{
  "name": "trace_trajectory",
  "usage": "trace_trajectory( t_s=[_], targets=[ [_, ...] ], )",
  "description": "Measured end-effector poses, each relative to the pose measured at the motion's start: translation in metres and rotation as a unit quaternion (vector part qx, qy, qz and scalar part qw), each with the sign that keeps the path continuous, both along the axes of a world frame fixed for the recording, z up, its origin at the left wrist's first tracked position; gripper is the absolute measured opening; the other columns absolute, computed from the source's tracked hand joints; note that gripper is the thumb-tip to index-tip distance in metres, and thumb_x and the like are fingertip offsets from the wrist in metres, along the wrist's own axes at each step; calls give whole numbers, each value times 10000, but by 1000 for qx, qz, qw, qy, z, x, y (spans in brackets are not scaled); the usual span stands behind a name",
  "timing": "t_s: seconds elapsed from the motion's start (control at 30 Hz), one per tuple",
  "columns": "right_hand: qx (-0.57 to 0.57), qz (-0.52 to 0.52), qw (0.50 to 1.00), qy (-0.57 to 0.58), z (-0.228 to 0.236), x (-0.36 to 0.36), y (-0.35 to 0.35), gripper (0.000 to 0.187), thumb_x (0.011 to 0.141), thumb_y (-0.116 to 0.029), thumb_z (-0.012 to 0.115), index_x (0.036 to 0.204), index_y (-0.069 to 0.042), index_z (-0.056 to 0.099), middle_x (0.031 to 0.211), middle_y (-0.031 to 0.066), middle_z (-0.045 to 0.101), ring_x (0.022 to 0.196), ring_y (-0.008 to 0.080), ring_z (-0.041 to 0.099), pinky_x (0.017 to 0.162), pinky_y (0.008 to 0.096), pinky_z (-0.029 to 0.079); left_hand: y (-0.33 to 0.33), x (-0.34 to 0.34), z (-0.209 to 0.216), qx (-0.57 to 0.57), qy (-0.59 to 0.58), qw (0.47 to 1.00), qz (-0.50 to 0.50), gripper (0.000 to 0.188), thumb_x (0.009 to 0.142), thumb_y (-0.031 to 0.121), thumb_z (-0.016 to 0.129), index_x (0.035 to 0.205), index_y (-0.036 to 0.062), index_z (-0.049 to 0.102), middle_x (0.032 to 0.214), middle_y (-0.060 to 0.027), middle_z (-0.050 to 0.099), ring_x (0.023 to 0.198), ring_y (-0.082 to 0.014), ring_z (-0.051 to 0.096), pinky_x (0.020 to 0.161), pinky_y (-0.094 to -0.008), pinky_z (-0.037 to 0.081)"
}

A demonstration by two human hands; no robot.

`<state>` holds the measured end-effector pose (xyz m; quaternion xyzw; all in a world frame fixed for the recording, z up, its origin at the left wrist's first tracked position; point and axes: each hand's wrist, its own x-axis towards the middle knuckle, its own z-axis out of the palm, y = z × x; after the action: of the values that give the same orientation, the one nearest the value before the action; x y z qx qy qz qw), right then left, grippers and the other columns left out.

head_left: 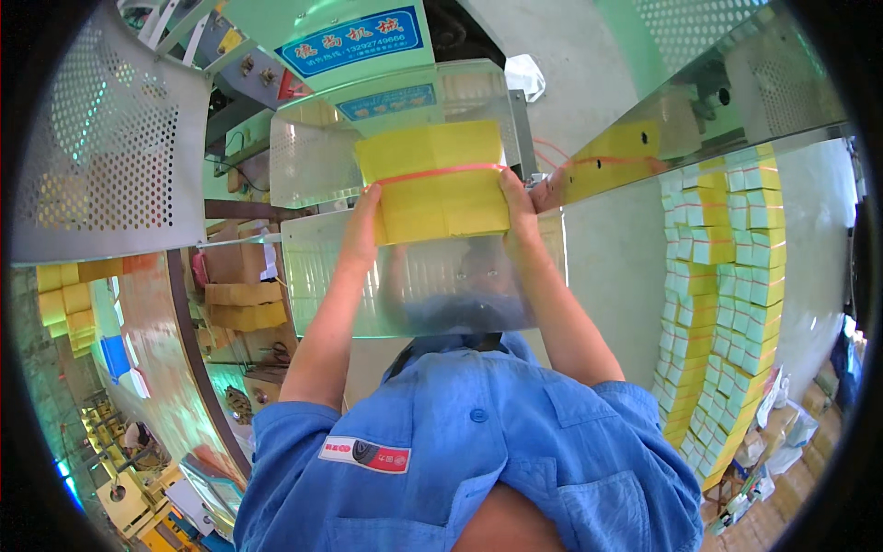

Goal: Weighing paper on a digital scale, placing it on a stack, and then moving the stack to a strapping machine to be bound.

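A yellow paper bundle sits over the metal top of a machine, straight ahead of me. A thin red strap runs across it from side to side. My left hand presses on the bundle's left side, thumb up by the strap. On the opposite side my right hand grips it the same way, with most of its fingers hidden. Below the bundle, a shiny metal plate reaches toward my body and mirrors my arms. Behind it stands a clear panel in front of the green machine.
A long reflective metal rail juts in from the upper right. Strapped bundles with yellow sides are stacked in rows on the floor at right. To the left are a perforated metal guard and a long wooden-topped table.
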<state>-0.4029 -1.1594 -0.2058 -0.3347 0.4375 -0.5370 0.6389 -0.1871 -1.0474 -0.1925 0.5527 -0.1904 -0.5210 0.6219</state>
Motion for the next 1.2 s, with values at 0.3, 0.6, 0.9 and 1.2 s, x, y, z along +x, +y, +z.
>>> trace_trajectory(
  t_s=[0.3, 0.6, 0.9, 1.2],
  targets=[
    [-1, -68, 997, -29, 14, 5, 7, 439, 821, -59, 708, 1043, -109, 334, 889, 28, 544, 782, 101, 599, 620, 273, 525, -3, 4, 5, 0, -23, 1000, -10, 468, 980, 414, 511, 1284, 59, 494, 1229, -34, 555, 1160, -138, 501, 1008, -298, 366],
    [132, 258, 957, 30, 32, -20, 77, 537, 988, -385, 455, 1354, 5, 508, 1221, 60, 597, 1119, 150, 539, 964, 290, 418, 100, 51, 14, 33, 154, 983, -97, 504, 1028, 407, 341, 1340, 32, 470, 1282, -90, 565, 1180, -200, 544, 1001, -354, 432],
    [-89, 150, 844, 506, 37, -10, 147, 333, 933, -306, 516, 1069, -61, 694, 899, 218, 676, 855, 319, 676, 769, 385, 514, 148, 56, 10, 41, 120, 991, -40, 446, 1029, 361, 385, 1295, 30, 522, 1246, -87, 594, 1141, -197, 570, 979, -353, 451],
    [-57, 60, 904, 420, 32, -21, 162, 200, 876, -194, 606, 967, -48, 707, 823, 169, 687, 731, 262, 680, 689, 335, 521, 150, 63, 15, 78, 19, 990, -112, 533, 1010, 448, 429, 1319, 23, 525, 1244, -98, 600, 1112, -187, 572, 960, -331, 446]
  ],
)
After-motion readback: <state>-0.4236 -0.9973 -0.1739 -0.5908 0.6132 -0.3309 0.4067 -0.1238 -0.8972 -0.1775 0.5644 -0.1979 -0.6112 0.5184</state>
